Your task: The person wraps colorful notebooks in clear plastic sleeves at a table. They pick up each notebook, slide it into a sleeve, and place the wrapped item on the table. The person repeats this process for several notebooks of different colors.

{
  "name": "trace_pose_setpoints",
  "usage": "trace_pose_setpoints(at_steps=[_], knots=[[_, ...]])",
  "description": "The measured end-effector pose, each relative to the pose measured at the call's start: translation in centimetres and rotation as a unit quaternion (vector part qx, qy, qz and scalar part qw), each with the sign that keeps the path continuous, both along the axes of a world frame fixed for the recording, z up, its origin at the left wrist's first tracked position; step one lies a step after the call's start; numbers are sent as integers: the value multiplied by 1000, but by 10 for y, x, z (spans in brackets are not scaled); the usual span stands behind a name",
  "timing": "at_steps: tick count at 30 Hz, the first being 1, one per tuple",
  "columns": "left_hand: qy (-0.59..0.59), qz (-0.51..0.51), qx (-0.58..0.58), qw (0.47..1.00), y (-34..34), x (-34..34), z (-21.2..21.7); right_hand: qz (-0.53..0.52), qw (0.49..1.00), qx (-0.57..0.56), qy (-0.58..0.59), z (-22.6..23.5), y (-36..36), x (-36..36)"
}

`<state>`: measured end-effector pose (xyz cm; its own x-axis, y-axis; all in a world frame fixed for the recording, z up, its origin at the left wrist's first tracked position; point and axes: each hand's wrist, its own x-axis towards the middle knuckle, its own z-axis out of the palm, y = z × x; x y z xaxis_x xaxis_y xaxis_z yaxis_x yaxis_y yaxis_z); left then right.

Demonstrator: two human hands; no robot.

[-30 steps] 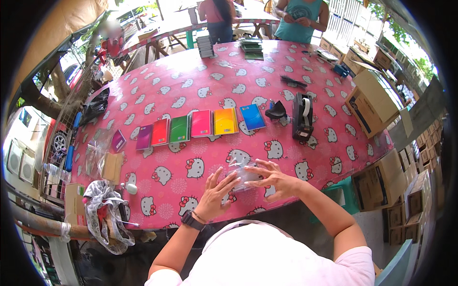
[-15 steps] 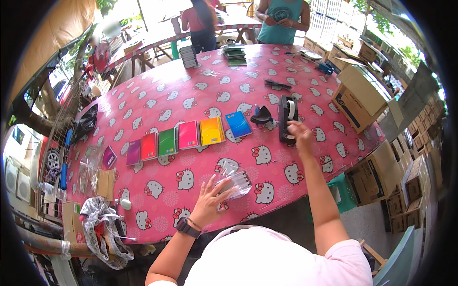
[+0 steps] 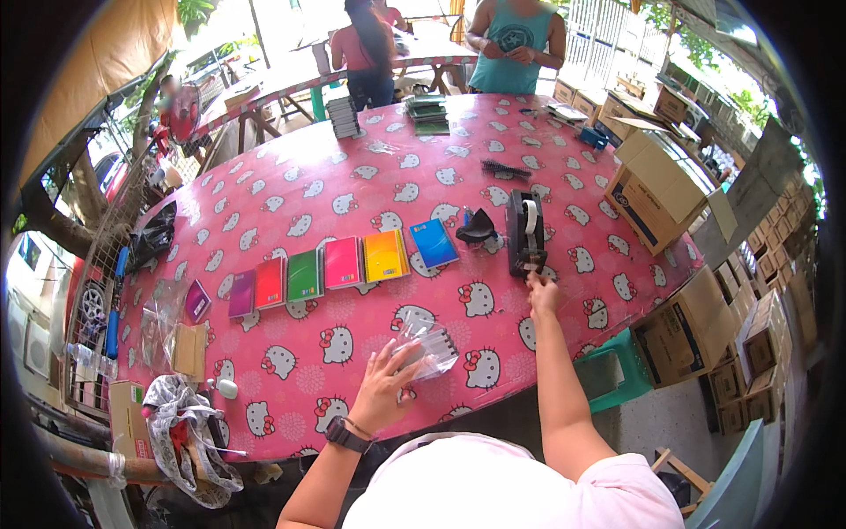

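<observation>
Landmark: black tape dispenser, standing on the pink patterned tablecloth. Right hand is at the dispenser's near end, fingertips bunched together and touching its front edge; whether tape is pinched between them cannot be told. One second ago this hand lay on the clear plastic packet beside the left hand; half a second ago it was already stretched out toward the dispenser; now it makes contact. Left hand, wristwatch on the wrist, stays flat on the packet with fingers spread apart, pressing it to the table, down and to the left of the dispenser. Packet position unchanged across the three frames. Left of the dispenser, a black clip-like object, then a row of small notebooks running from blue through yellow, pink, green and red to purple, undisturbed. Beyond the dispenser, a black comb and stacks of booklets. To its right, an open cardboard box at the table edge.
</observation>
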<state>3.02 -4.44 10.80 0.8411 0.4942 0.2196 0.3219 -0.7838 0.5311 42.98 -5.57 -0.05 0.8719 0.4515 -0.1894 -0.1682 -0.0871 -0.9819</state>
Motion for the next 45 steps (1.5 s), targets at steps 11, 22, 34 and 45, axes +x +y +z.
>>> trace_pose_setpoints(at_steps=[11,22,34,45], knots=[[52,20,35,998,-6,3,7,653,754,-13,77,172,24,-146],[103,-8,56,993,3,-3,13,520,499,-452,-525,202,12,-178],[-178,130,84,972,-2,20,6,350,903,89,-232,154,-19,-157],[-304,109,-134,937,25,46,-3,547,835,19,53,95,-24,-165]])
